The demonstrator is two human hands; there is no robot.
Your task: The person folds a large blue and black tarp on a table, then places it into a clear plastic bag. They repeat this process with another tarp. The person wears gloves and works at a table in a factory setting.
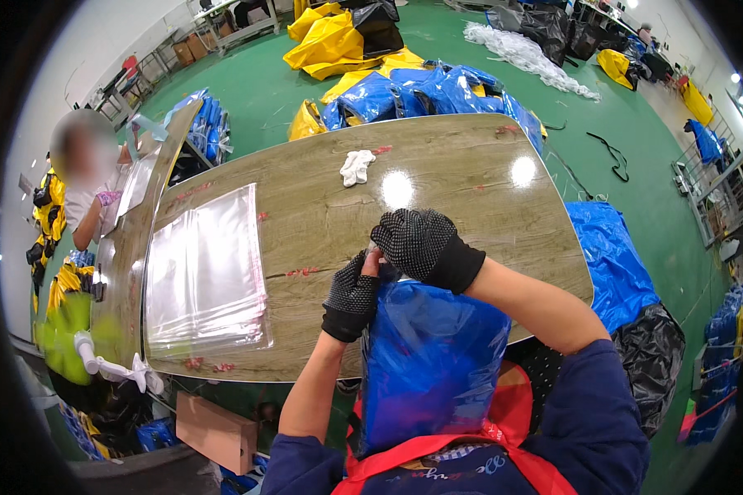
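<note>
A clear plastic bag [437,355] with a blue folded item inside stands between my body and the near table edge. Both my hands, in black dotted gloves, are closed at its upper end. My left hand [351,297] grips the top left corner, its bare thumb pointing up. Beside it, my right hand [423,247] has its fingers curled down over the bag's top, touching the left thumb. What exactly lies under the right fingers is hidden. On the wood-grain table [322,223], left of my hands, lies a stack of flat clear bags [202,268].
A crumpled white glove [357,167] lies on the table's far side. Blue and yellow bundles [421,95] are heaped beyond it. At left are a green-bladed fan [78,338] and a co-worker at another table. Blue sheeting [611,256] and a black bag [648,363] sit at right.
</note>
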